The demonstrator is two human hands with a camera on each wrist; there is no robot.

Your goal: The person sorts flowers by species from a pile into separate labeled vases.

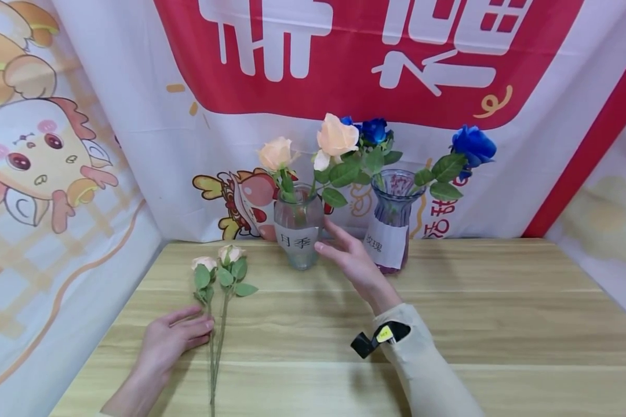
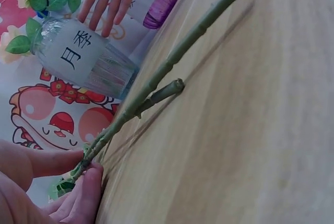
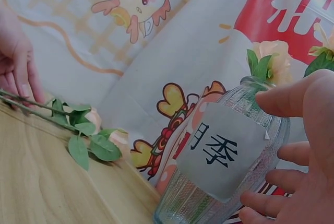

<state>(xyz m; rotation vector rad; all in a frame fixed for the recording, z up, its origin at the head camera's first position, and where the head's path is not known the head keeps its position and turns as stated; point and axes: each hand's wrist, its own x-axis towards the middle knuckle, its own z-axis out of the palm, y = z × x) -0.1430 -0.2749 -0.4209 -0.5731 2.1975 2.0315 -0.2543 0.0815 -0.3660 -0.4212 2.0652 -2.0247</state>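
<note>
Two pale pink roses point(image 1: 218, 272) on long green stems lie on the table's left side. My left hand point(image 1: 179, 333) pinches a stem below the leaves; in the left wrist view the cut stem ends point(image 2: 180, 51) point away from the thumb and fingers. A clear glass vase point(image 1: 301, 255) with a white paper label stands near the back, holding two peach roses point(image 1: 337, 136). My right hand point(image 1: 355, 260) is at the vase's right side, fingers spread and relaxed. In the right wrist view its thumb and fingertips point(image 3: 295, 153) overlap the glass edge.
Right of the clear vase stands a blue-purple glass vase point(image 1: 388, 243), also labelled, with blue roses point(image 1: 473, 147) leaning outward. A printed cloth point(image 1: 229, 133) hangs directly behind both vases. The wooden table point(image 1: 501, 313) extends to the right, and another patterned cloth point(image 1: 109, 249) borders its left.
</note>
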